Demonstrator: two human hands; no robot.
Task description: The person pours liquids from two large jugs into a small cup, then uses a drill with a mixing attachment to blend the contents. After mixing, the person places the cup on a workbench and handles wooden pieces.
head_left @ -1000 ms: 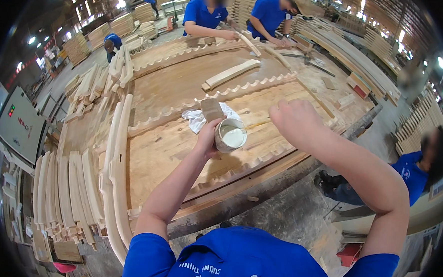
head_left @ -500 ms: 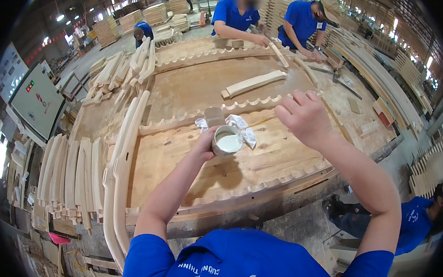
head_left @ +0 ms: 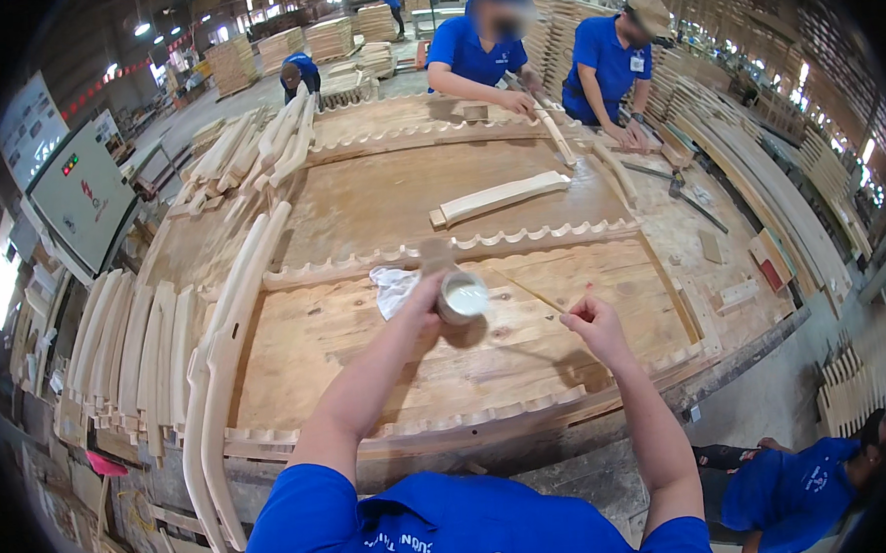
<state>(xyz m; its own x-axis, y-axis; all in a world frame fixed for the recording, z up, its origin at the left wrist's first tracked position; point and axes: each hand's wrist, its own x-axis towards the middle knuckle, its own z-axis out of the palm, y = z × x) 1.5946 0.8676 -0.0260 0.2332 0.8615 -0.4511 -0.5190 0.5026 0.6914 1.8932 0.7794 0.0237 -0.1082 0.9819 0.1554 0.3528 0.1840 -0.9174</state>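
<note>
My left hand (head_left: 426,302) is closed round a small round cup (head_left: 451,314) with white liquid (head_left: 467,297) in it, held above the framed wooden panel. Between the thumb and fingers of my right hand (head_left: 598,326) is a thin wooden stick (head_left: 532,291). Its far tip points up and left toward the cup, apart from the rim. A crumpled white cloth (head_left: 392,291) lies on the panel beside my left hand. Just behind the cup is a blurred brownish block (head_left: 436,251), partly covered by it.
Scalloped wooden rails (head_left: 382,260) cross the table. A shaped wooden piece (head_left: 499,199) lies beyond them. Long curved posts (head_left: 222,368) lie at the left, near stacked slats (head_left: 131,353). A hammer (head_left: 677,182) rests at the right. Co-workers in blue stand across the table and at the lower right.
My right hand has come down and toward me with the stick, which now points away from the cup's mouth. The cup has shifted slightly right and nearer, over the cloth's right side.
</note>
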